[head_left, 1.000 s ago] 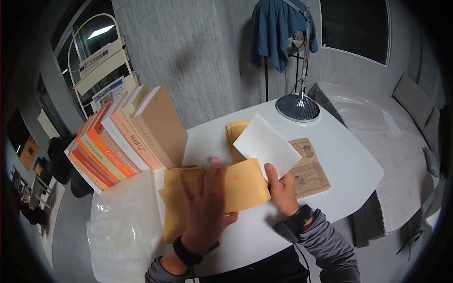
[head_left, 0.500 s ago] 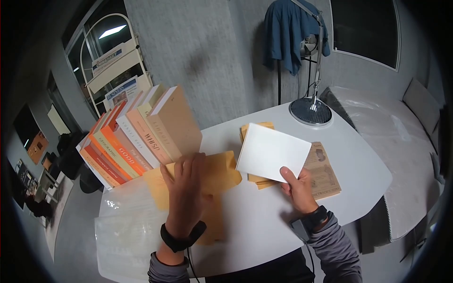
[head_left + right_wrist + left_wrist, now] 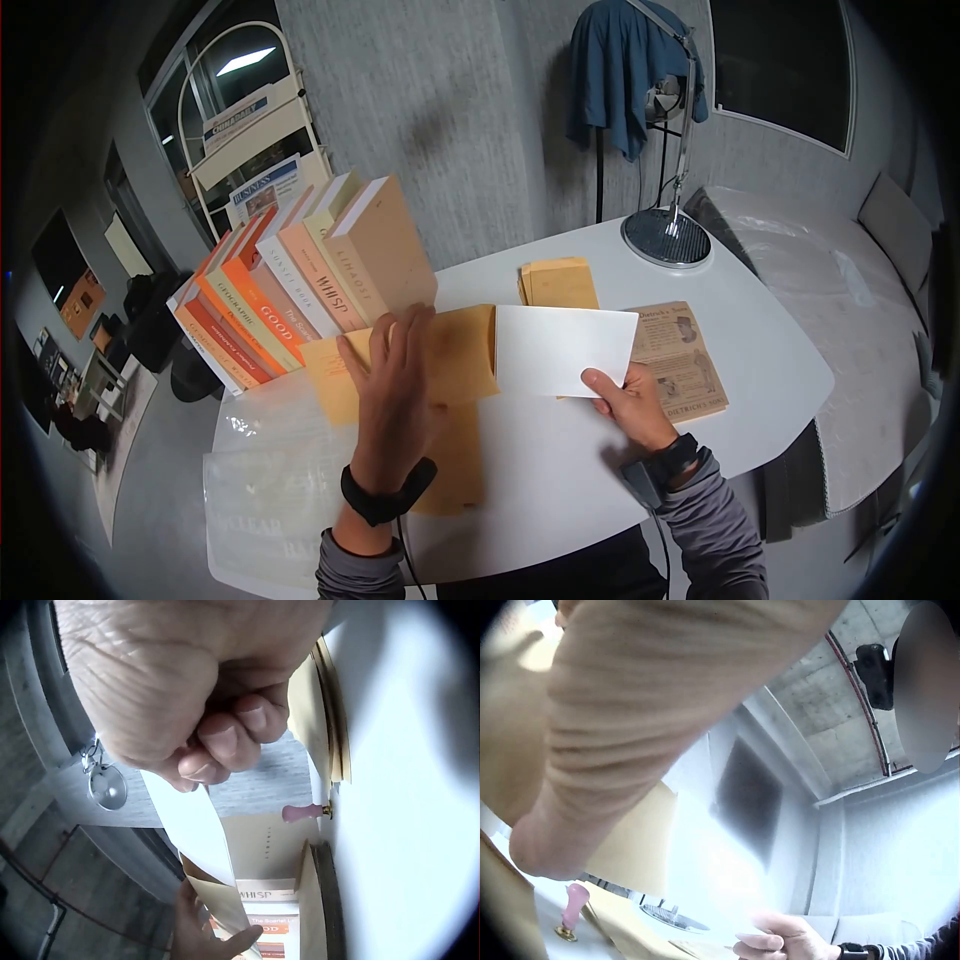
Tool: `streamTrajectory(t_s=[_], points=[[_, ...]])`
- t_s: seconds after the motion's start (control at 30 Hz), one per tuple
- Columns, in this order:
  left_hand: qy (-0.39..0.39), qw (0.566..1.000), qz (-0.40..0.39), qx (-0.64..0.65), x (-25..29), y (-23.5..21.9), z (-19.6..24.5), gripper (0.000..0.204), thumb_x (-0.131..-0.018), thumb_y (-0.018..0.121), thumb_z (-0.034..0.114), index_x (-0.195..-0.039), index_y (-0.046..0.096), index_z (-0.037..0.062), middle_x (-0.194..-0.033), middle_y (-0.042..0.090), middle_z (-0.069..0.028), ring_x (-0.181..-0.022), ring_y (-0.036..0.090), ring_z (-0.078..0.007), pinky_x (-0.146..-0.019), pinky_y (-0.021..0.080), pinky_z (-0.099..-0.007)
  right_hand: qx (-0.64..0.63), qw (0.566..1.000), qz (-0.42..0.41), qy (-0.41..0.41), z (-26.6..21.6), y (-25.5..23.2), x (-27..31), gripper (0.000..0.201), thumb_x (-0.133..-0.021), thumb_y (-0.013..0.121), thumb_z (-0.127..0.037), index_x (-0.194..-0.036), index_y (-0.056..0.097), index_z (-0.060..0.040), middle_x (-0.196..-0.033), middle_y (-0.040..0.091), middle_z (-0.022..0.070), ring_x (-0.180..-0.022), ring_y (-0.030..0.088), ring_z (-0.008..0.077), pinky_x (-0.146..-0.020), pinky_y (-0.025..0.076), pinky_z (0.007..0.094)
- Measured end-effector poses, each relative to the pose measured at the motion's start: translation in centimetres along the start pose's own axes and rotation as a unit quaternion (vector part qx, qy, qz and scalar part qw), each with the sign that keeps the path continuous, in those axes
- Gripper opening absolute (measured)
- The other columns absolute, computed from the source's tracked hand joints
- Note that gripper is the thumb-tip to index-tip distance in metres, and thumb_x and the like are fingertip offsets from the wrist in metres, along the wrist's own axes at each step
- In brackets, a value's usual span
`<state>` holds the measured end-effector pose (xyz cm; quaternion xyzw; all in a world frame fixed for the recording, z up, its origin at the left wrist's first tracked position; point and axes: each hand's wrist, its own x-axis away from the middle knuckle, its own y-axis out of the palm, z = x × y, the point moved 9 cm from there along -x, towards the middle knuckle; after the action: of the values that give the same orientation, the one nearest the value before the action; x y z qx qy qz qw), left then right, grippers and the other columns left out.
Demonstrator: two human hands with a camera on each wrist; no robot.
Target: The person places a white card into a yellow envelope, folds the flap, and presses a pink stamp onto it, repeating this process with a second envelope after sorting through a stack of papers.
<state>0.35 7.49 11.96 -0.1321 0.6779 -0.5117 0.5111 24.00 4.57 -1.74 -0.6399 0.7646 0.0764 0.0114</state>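
In the head view my left hand [image 3: 390, 400] grips a yellow kraft envelope [image 3: 462, 345], held above the table in front of the books. Its open end faces right. My right hand [image 3: 638, 402] pinches a white sheet of paper [image 3: 570, 340] at its lower right corner, thumb on top. The sheet's left edge meets the envelope's mouth. From the right wrist, the sheet [image 3: 195, 817] shows running into the mouth of the envelope [image 3: 221, 896], with the left thumb on the envelope's side. Another kraft envelope [image 3: 455, 470] lies below the left hand.
A stack of kraft envelopes [image 3: 562, 280] and a printed brown booklet [image 3: 690, 365] lie beyond the sheet. A pink-handled seal stamp [image 3: 304, 813] stands on the table. Books [image 3: 300, 290] lean at the left, behind clear plastic sleeves [image 3: 265, 500]. A lamp base [image 3: 666, 238] stands at the back.
The envelope has moved left and up with my left hand. My right hand has turned the white sheet level and brought its left edge to the envelope's mouth.
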Motion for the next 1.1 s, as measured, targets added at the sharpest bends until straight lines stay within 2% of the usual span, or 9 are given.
streamTrajectory(t_s=[0.1, 0.2, 0.37, 0.47, 0.57, 0.8, 0.97, 1.1], points=[[0.003, 1.0, 0.006, 0.0, 0.0, 0.1, 0.0, 0.096, -0.051, 0.08, -0.001, -0.138, 0.04, 0.0066, -0.137, 0.046, -0.0076, -0.13, 0.042, -0.0324, -0.11, 0.02, -0.0708, -0.014, 0.998, 0.05, -0.021, 0.0, -0.3, -0.1, 0.023, -0.096, 0.067, -0.023, -0.084, 0.064, -0.0037, -0.063, 0.053, -0.0049, -0.054, 0.044, 0.0027, -0.049, 0.034, 0.021], [0.011, 1.0, 0.001, -0.003, -0.1, 0.1, 0.3, 0.096, -0.052, 0.08, -0.003, -0.139, 0.04, 0.0067, -0.139, 0.045, -0.0075, -0.13, 0.042, -0.0322, -0.11, 0.019, -0.0714, 0.034, 0.999, 0.011, -0.027, -0.1, -0.2, -0.1, 0.026, -0.096, 0.068, -0.025, -0.082, 0.064, -0.0033, -0.062, 0.053, -0.0049, -0.054, 0.043, 0.0026, -0.048, 0.032, 0.0209], [0.033, 0.999, 0.004, -0.025, 0.1, 0.6, 0.7, 0.095, -0.053, 0.078, -0.002, -0.139, 0.04, 0.0078, -0.14, 0.045, -0.0043, -0.13, 0.041, -0.0306, -0.108, 0.022, -0.0736, 0.035, 0.999, 0.005, -0.011, -0.1, 0.0, -0.1, 0.029, -0.096, 0.068, -0.028, -0.08, 0.064, -0.0037, -0.061, 0.052, -0.005, -0.054, 0.042, 0.0024, -0.049, 0.032, 0.0208], [0.033, 0.999, 0.002, -0.027, 0.0, 0.6, 0.9, 0.096, -0.053, 0.078, -0.002, -0.14, 0.04, 0.0077, -0.141, 0.045, -0.0046, -0.13, 0.041, -0.0304, -0.108, 0.023, -0.0734, 0.024, 1.0, 0.003, -0.008, 0.1, 0.0, -0.2, 0.03, -0.096, 0.068, -0.029, -0.079, 0.064, -0.0039, -0.06, 0.051, -0.005, -0.053, 0.042, 0.0024, -0.048, 0.031, 0.0207], [0.025, 1.0, -0.007, -0.007, 0.0, 0.7, 0.6, 0.1, -0.052, 0.081, -0.002, -0.141, 0.037, 0.0065, -0.144, 0.042, -0.0077, -0.133, 0.039, -0.0336, -0.11, 0.02, -0.073, 0.014, 1.0, -0.004, 0.002, 0.0, 0.0, -0.1, 0.031, -0.096, 0.068, -0.029, -0.079, 0.064, -0.0041, -0.061, 0.052, -0.0049, -0.053, 0.041, 0.0024, -0.049, 0.031, 0.0204], [0.042, 0.999, -0.018, -0.004, -0.1, 0.6, 1.2, 0.1, -0.052, 0.082, -0.002, -0.142, 0.037, 0.0065, -0.144, 0.042, -0.0082, -0.134, 0.039, -0.0332, -0.111, 0.018, -0.0721, 0.027, 0.999, -0.02, -0.005, -0.7, 0.5, 0.2, 0.031, -0.097, 0.066, -0.029, -0.078, 0.064, -0.0044, -0.062, 0.052, -0.0044, -0.055, 0.042, 0.0025, -0.049, 0.032, 0.0205], [0.059, 0.998, -0.026, 0.015, 0.2, 1.1, 2.3, 0.094, -0.057, 0.077, -0.004, -0.142, 0.039, 0.0069, -0.144, 0.043, -0.0067, -0.133, 0.039, -0.0312, -0.111, 0.018, -0.0714, 0.026, 0.998, -0.052, 0.018, -0.3, 1.0, 0.2, 0.028, -0.098, 0.065, -0.029, -0.085, 0.066, -0.0036, -0.062, 0.051, -0.0042, -0.055, 0.042, 0.0035, -0.049, 0.032, 0.0204], [0.086, 0.996, -0.033, 0.003, 0.5, 1.7, 3.7, 0.092, -0.059, 0.078, 0.002, -0.142, 0.039, 0.0065, -0.143, 0.044, -0.0074, -0.132, 0.041, -0.0299, -0.114, 0.016, -0.069, -0.005, 0.995, -0.089, 0.051, 0.7, 2.0, 0.4, 0.026, -0.1, 0.061, -0.028, -0.096, 0.064, -0.0027, -0.064, 0.05, -0.0036, -0.055, 0.042, 0.0043, -0.049, 0.033, 0.0207]])
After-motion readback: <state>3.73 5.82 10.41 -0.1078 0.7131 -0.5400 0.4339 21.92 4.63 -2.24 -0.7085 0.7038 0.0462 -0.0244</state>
